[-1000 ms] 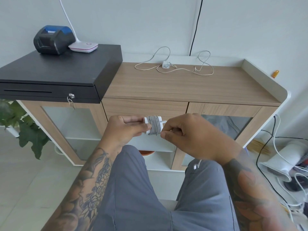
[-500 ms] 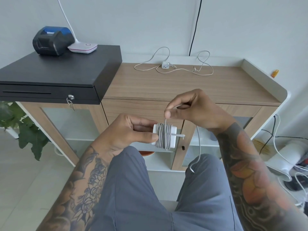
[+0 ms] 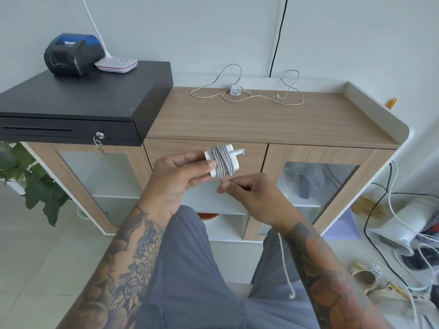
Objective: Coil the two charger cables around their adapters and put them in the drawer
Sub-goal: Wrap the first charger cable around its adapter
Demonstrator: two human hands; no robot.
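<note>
A: Adapter (image 3: 222,161), wound with cable (image 3: 222,163), held in front of the drawer (image 3: 204,154). My left hand (image 3: 177,179) clamps its bare end, thumb on top; my right hand (image 3: 253,195) pinches the strand just below the coil.

B: And the rest of it?

A: The tail (image 3: 286,264) hangs past my right knee. I would keep tension and lay each turn beside the last, clear of the prongs (image 3: 238,151).

B: Room to move?

A: Open air between lap and cabinet (image 3: 273,119). The second charger (image 3: 235,89) lies uncoiled at the top's back edge, well apart. The drawer looks closed.
</note>
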